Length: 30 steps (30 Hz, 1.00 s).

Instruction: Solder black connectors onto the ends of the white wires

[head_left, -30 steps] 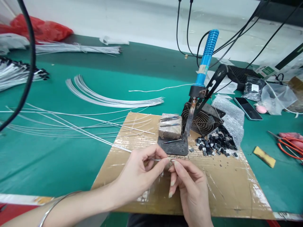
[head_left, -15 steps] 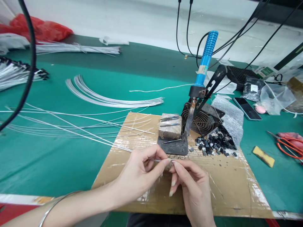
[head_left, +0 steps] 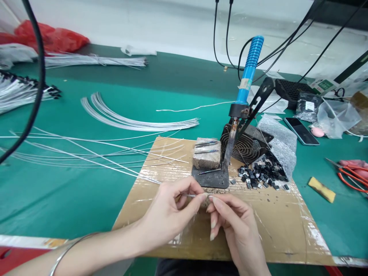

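My left hand (head_left: 175, 205) pinches thin white wires (head_left: 148, 179) that trail out to the left, above the cardboard sheet (head_left: 276, 230). Close beside it, my right hand (head_left: 235, 218) has thumb and index finger pressed together at the wire ends, its other fingers loosely curled. The fingertips of both hands nearly meet, and the wire tips between them are mostly hidden. Just beyond the hands stands a blue soldering iron (head_left: 250, 71), tip down in a holder with a black base (head_left: 212, 179). A grey block (head_left: 206, 154) on that base carries several metal tips.
Small black pieces (head_left: 260, 174) lie right of the iron, near a round fan grille (head_left: 245, 143). Farther right are a phone (head_left: 301, 131), a yellow sponge (head_left: 321, 189) and orange-handled scissors (head_left: 352, 176). A curved wire bundle (head_left: 143, 123) lies left; a black cable (head_left: 40, 57) hangs in front.
My right hand's lower fingers have shifted slightly right and down. Both hands still pinch at the same place, and the view has moved very slightly.
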Tool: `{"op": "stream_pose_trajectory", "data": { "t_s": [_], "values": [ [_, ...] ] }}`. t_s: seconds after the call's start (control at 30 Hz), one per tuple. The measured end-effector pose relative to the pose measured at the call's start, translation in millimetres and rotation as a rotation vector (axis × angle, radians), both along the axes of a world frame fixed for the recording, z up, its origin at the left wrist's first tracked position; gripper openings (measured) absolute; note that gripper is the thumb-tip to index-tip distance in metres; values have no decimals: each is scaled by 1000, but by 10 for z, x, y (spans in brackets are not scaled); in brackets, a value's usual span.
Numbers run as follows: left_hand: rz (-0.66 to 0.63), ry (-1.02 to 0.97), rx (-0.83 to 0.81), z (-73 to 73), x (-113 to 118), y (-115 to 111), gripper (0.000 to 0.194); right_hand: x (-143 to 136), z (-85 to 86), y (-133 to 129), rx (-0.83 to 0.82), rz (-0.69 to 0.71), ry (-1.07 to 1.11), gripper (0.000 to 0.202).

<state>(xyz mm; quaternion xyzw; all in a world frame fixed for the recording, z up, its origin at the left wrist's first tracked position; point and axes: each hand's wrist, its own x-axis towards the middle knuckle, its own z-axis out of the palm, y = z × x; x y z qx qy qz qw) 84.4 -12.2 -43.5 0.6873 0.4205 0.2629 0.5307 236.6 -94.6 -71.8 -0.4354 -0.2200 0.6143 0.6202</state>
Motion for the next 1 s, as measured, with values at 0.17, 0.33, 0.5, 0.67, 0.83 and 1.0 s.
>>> {"op": "stream_pose_trajectory", "data": {
  "t_s": [0.17,0.33,0.5,0.67,0.83,1.0],
  "values": [
    [12,-22,6,-1,12,-4,24,-125,23,16,-26,-111,63,17],
    [9,-22,-18,2,21,-20,26,-220,-10,22,2,-148,112,16],
    [18,-45,-28,-19,24,-29,28,-256,-72,5,21,-183,117,17],
    [36,-69,-24,-25,16,-27,27,-288,-106,6,20,-175,136,14],
    [52,-42,24,-4,32,4,26,-225,20,-5,-54,-222,130,30],
    [106,41,346,150,-97,113,22,282,-11,-190,26,-367,-67,34]
  ]
}}
